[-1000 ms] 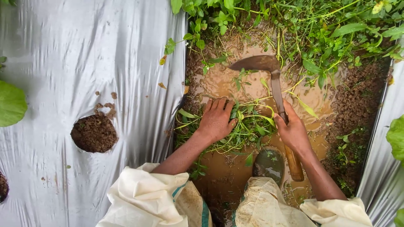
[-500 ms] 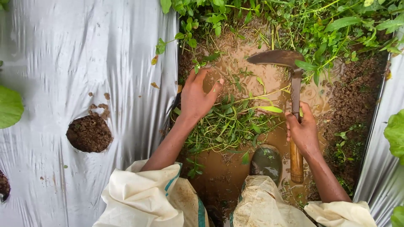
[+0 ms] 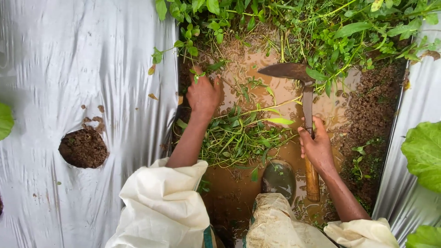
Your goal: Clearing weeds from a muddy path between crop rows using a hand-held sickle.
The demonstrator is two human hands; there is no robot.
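- A curved sickle [image 3: 301,87] lies over a muddy, water-filled furrow, blade on the far side, wooden handle pointing near.
- The right hand [image 3: 316,147] has its fingers wrapped around the handle.
- The left hand [image 3: 203,94], farther left, curls its fingers into weeds [image 3: 239,133].
- Silver plastic sheeting [image 3: 69,69] flanks the furrow.

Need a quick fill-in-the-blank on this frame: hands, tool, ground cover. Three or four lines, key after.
1. The right hand grips the wooden handle of a ____ with a curved metal blade.
2. The left hand reaches into green ____ at the furrow's edge.
3. The furrow holds muddy brown ____.
4. The plastic sheet covering the bed is ____ in colour.

Missing words: hoe; weeds; water; silver
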